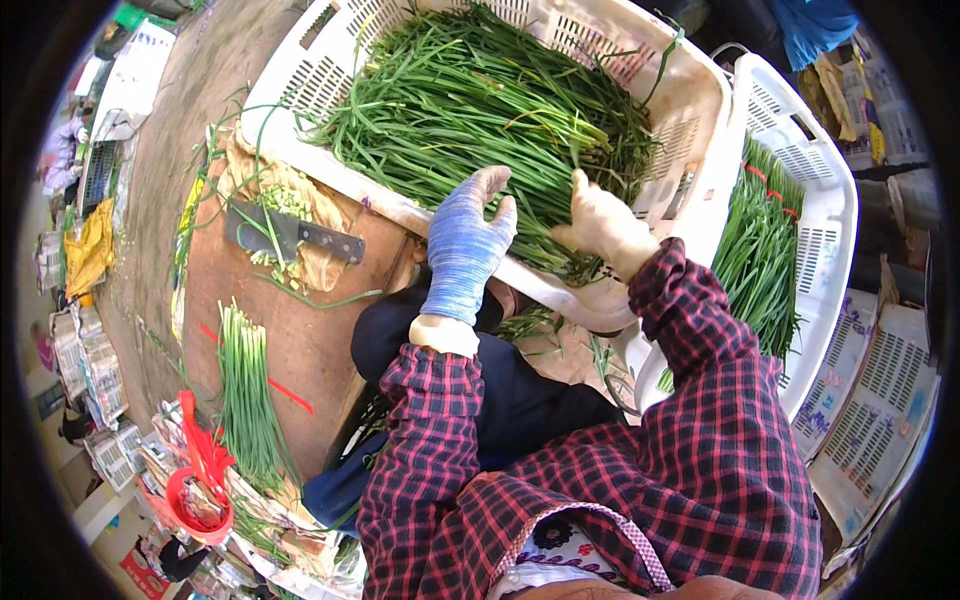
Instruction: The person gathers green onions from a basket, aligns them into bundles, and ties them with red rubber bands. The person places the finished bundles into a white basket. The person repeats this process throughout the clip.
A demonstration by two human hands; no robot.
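My left hand [474,225], in a blue knitted glove, is over the near edge of a white plastic crate [300,142], its fingers and thumb apart and empty. To its right, my right hand [607,225] wears a pale rubber glove and is above the stems; whether it pinches any cannot be told. Loose long green leafy stalks, like garlic chives [465,112], fill the crate. A cleaver [292,232] lies on a brown board [300,330] at the left, among cut pale stem ends [285,201]. Nearer me, a trimmed bundle of chives [246,375] rests across a red strip.
A second white crate [825,225] at the right holds chives bound with red ties. Red strips [199,442] hang at a red bucket [176,487] at the lower left. Stacked white crates [877,405] stand far right. People [64,154] are in the left background.
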